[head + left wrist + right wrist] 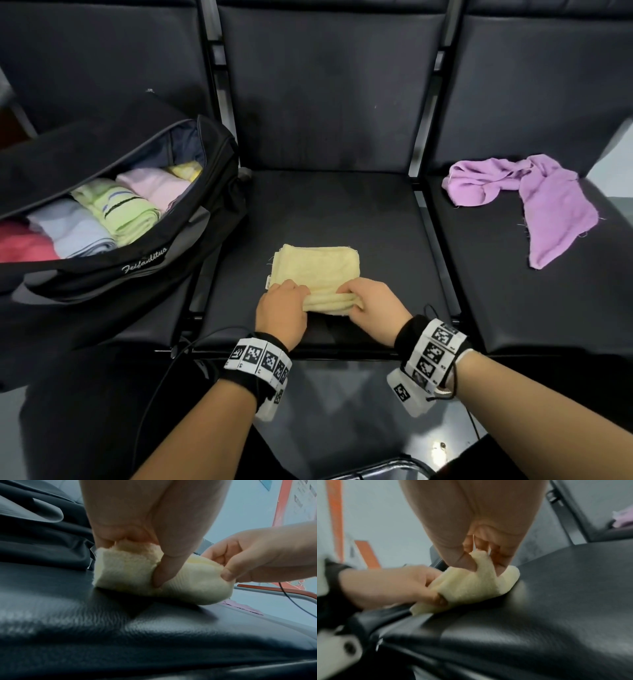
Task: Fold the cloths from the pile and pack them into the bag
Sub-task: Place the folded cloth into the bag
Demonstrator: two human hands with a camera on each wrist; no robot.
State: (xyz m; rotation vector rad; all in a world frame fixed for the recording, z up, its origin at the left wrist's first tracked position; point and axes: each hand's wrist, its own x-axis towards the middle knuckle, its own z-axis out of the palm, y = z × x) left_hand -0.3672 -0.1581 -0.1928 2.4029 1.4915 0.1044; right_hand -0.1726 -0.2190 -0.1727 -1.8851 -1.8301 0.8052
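A pale yellow cloth (317, 267) lies folded on the middle black seat, its near edge rolled up. My left hand (284, 308) grips the left end of that rolled edge, and my right hand (371, 306) grips the right end. The left wrist view shows my left hand (147, 547) pinching the yellow cloth (126, 572) with thumb in front, and my right hand (243, 561) beside it. In the right wrist view my right hand (481, 555) pinches the cloth (471, 585). An open black bag (113, 274) on the left seat holds several rolled cloths. A purple cloth (541, 202) lies crumpled on the right seat.
Three black padded seats (329, 212) stand in a row with backrests behind. A black cable (164, 377) hangs from my left wrist band over the seat's front edge. A shiny dark floor lies below the seats.
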